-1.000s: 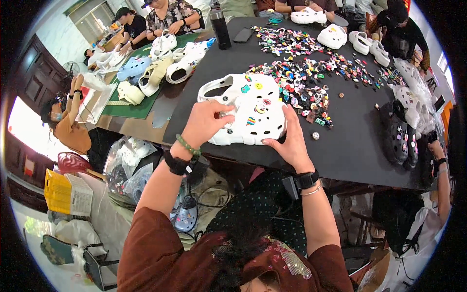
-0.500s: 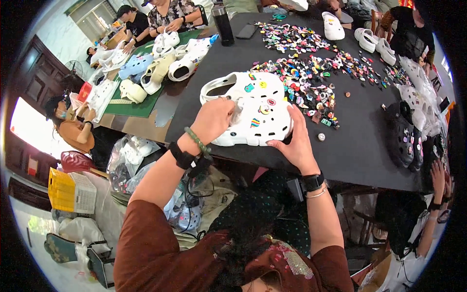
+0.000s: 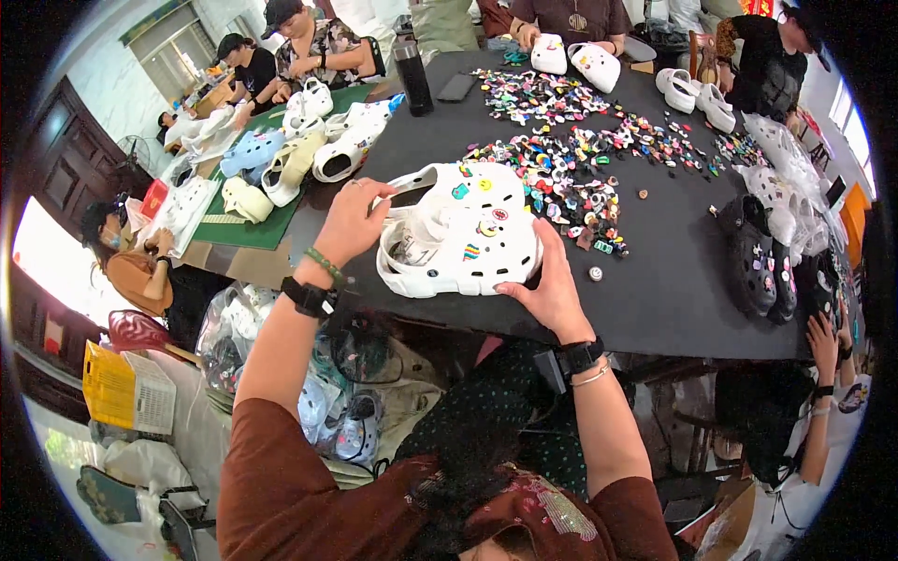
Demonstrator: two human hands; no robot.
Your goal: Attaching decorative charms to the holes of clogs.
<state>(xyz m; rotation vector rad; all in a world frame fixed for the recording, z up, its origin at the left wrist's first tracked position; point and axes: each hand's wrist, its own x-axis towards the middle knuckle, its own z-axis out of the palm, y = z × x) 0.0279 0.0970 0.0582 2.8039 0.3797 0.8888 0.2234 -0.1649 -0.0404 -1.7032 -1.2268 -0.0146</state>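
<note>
A pair of white clogs (image 3: 482, 238) lies side by side on the black table, heels to the left and toes to the right. Colourful charms sit in the holes of their uppers, among them a rainbow flag, a yellow smiley and a red round one. Crumpled pale wrapping (image 3: 416, 241) with some print shows in the opening of the nearer clog. My left hand (image 3: 351, 224) has its thumb and fingers at the heel rim of the farther clog. Around the toe end, my right hand (image 3: 554, 285) grips the nearer clog, thumb in front and fingers behind.
Loose charms (image 3: 571, 178) spread in heaps beyond the clogs. Black clogs (image 3: 756, 257) and bagged white clogs (image 3: 781, 201) lie at the right. A dark bottle (image 3: 412, 79) and a phone (image 3: 456, 88) stand farther back. Co-workers sit around; one holds white clogs (image 3: 594, 67) across the table.
My left hand has come out of the nearer clog's opening and moved left and up to the farther clog's heel. The wrapping inside now shows. My right hand keeps its place at the toe.
</note>
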